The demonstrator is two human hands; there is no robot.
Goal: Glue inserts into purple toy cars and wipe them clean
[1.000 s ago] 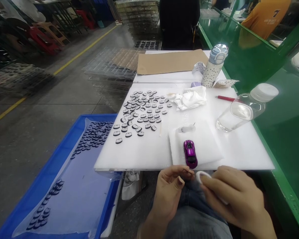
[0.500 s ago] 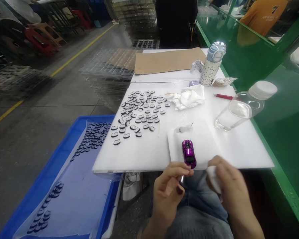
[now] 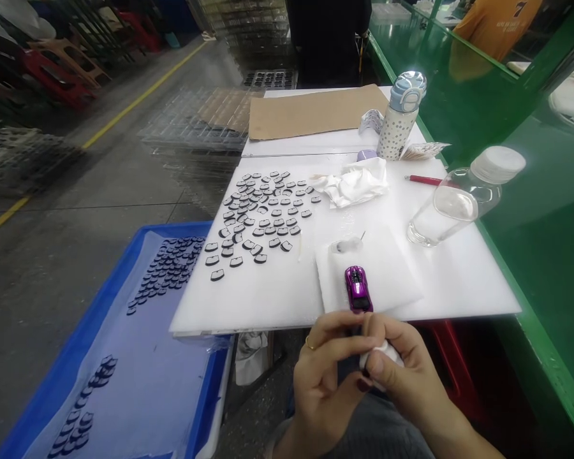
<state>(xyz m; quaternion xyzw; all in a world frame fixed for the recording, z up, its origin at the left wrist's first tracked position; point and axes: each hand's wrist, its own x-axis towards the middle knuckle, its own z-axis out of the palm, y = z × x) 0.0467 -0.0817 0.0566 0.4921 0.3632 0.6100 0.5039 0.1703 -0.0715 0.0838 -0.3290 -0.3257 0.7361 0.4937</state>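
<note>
My left hand [image 3: 328,370] and my right hand [image 3: 406,363] meet just below the table's front edge, fingertips together. A crumpled white tissue [image 3: 380,360] is pinched in my right hand's fingers. My left fingers are closed in a pinch against the tissue; whatever small thing they grip is hidden. Just beyond my fingertips, a shiny purple toy car [image 3: 358,289] sits on a white foam sheet [image 3: 397,280]. Behind the car lies a small clear piece [image 3: 348,245] with a thin pin sticking out of it.
Many small dark-edged parts [image 3: 263,210] spread over the white table's left half. A crumpled tissue [image 3: 356,182], a clear bottle [image 3: 452,204], a red pen [image 3: 423,180] and a dotted flask [image 3: 398,124] stand or lie beyond. A blue tray [image 3: 138,248] holding dark pieces is at lower left.
My right hand has moved left with the tissue and now meets my left hand, pressing the tissue at its fingertips. The purple car stays where it was on the sheet.
</note>
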